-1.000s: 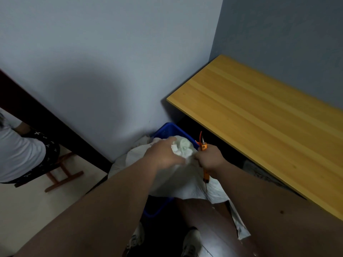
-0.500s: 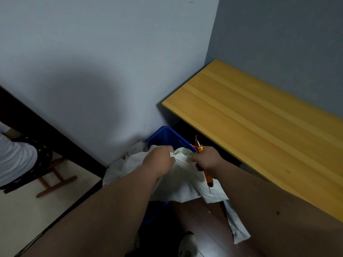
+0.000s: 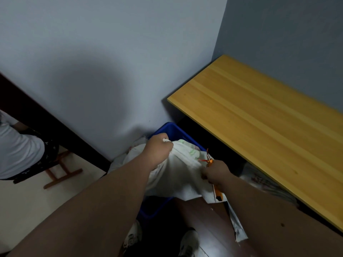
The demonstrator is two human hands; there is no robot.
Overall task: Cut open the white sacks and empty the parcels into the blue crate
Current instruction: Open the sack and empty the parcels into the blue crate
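A white sack [image 3: 178, 171] with faint green print lies over the blue crate [image 3: 171, 129], which stands on the floor against the wall. My left hand [image 3: 160, 145] grips the sack's top edge at the far side. My right hand [image 3: 216, 172] clutches the sack's near right edge and also holds an orange-handled cutter [image 3: 217, 191], whose tip sticks up above the fist. The sack's mouth is stretched between both hands. The crate's inside is hidden by the sack.
A yellow wooden table [image 3: 259, 115] runs along the right, with flat sacks [image 3: 259, 180] under it. A seated person [image 3: 20, 149] on a wooden stool [image 3: 59, 173] is at the left. My shoes [image 3: 187, 243] stand on the dark floor below.
My hands have moved apart, spreading the sack's bunched top wide over the crate. The right hand with the cutter shifted down and to the right.
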